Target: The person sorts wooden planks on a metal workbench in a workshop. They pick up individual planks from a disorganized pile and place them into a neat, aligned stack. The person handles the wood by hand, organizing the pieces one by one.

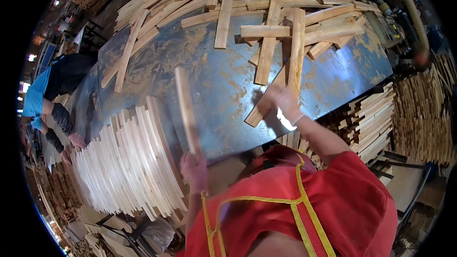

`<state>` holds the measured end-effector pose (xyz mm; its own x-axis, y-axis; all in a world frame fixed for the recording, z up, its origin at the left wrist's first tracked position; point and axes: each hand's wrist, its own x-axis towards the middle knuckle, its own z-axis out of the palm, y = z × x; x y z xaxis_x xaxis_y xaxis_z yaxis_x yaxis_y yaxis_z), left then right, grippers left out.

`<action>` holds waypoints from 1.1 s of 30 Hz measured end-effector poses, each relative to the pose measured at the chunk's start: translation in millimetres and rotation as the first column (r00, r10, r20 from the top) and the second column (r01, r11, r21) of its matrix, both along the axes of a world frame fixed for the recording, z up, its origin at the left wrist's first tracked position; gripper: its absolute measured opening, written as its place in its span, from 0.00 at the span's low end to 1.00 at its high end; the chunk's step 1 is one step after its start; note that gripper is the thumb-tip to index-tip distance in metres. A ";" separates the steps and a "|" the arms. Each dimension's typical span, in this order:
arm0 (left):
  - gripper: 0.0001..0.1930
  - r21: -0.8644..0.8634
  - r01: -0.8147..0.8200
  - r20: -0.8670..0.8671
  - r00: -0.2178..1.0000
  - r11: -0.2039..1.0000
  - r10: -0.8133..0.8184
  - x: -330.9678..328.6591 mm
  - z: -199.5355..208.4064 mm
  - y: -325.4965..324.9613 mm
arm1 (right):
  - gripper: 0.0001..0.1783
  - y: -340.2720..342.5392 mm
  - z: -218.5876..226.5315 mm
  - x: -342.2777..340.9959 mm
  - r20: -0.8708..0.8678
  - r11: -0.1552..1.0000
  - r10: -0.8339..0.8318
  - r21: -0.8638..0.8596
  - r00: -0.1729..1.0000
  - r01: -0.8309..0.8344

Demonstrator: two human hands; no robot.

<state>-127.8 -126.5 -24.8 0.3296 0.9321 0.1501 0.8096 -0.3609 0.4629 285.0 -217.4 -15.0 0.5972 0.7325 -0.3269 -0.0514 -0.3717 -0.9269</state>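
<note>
My left hand [194, 170], in a pinkish work glove, is closed around the lower end of a narrow wooden board [185, 107]. That board stands up from my grip at a slight tilt, blurred by motion. Over the metal table [214, 76], my gloved right hand [282, 101] reaches to a slanting board [257, 113] and the lower end of a longer board [297, 43]. Its fingers are smeared, so whether they grip either one does not show. A short crosswise board [264, 31] and another long board [271, 43] lie just beyond.
Left of me, pale strips are packed in a dense stack [126, 162]; a co-worker's gloved hand [77, 140] is at its far side. Loose boards [228, 7] heap across the table's far side. More stacked wood [371, 123] stands at the right, beneath a hanging hose [412, 12].
</note>
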 end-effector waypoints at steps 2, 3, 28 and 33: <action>0.28 -0.475 -0.129 0.446 0.817 0.870 0.365 -70.7 -8.7 -5.2 | 0.22 7.6 -2.0 49.2 0.344 0.905 -0.425 0.171 0.837 0.389; 0.30 -0.525 -0.155 0.399 0.824 0.837 0.403 -89.9 -7.0 -7.4 | 0.23 8.5 2.9 78.2 0.583 0.879 -0.460 0.191 0.670 0.438; 0.38 -0.745 0.253 0.218 0.967 0.617 -0.134 151.8 12.9 71.1 | 0.13 -3.8 -62.2 331.6 -0.235 0.698 -0.703 -0.047 0.672 0.714; 0.31 -0.851 0.508 0.461 0.596 0.136 0.657 96.6 26.2 56.7 | 0.08 -21.1 -69.2 279.1 -0.416 0.777 -0.579 -0.018 0.702 0.630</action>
